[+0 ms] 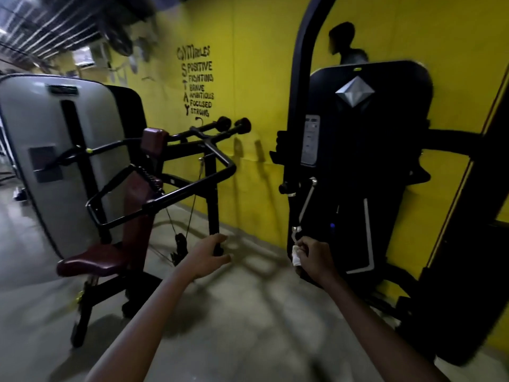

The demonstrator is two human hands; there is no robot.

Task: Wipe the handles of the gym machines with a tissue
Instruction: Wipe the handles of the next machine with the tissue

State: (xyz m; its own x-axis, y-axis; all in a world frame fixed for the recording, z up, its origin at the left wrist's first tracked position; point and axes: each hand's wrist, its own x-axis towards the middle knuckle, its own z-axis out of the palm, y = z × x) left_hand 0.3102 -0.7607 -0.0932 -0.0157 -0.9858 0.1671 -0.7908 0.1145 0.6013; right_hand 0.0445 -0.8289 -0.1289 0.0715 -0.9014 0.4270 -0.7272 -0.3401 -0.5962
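A crumpled white tissue [296, 256] is being pinched in the right hand [315, 259], just below the silver metal handle [304, 206] of the tall black machine [366, 166]. The left hand [210, 253] is being held out with loosely spread fingers and nothing in it, in front of the black-framed maroon-seated machine [115, 188] by the yellow wall [248, 78].

White tissue [296, 256], maroon seat [91, 262], yellow wall [256, 78].

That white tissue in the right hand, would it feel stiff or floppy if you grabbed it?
Probably floppy: the tissue sits crumpled in the right hand, bunched by the fingers. Likely very light, since a loose pinch holds it. It may tear if rubbed hard.
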